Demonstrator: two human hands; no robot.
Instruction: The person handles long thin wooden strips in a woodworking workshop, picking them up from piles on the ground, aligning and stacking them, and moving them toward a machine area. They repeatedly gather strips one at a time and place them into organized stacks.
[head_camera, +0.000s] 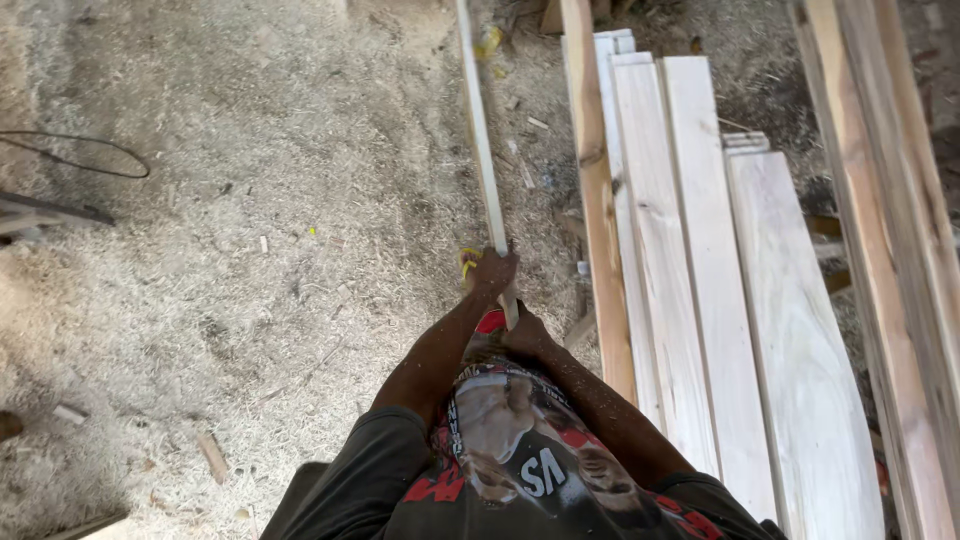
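A long thin pale wooden strip (480, 130) runs from my hands away to the top of the view, above the sawdust-covered floor. My left hand (493, 272) is closed around the strip near its close end. My right hand (524, 335) grips the same strip just below, at its very end, close to my body. Both forearms are dusted with sawdust. My dark printed shirt fills the bottom of the view.
A stack of pale planed planks (700, 260) lies on the right, with rougher reddish boards (900, 230) beyond it. Thick sawdust (250, 250) and small wood offcuts cover the ground. A dark cable loop (80, 155) lies at far left.
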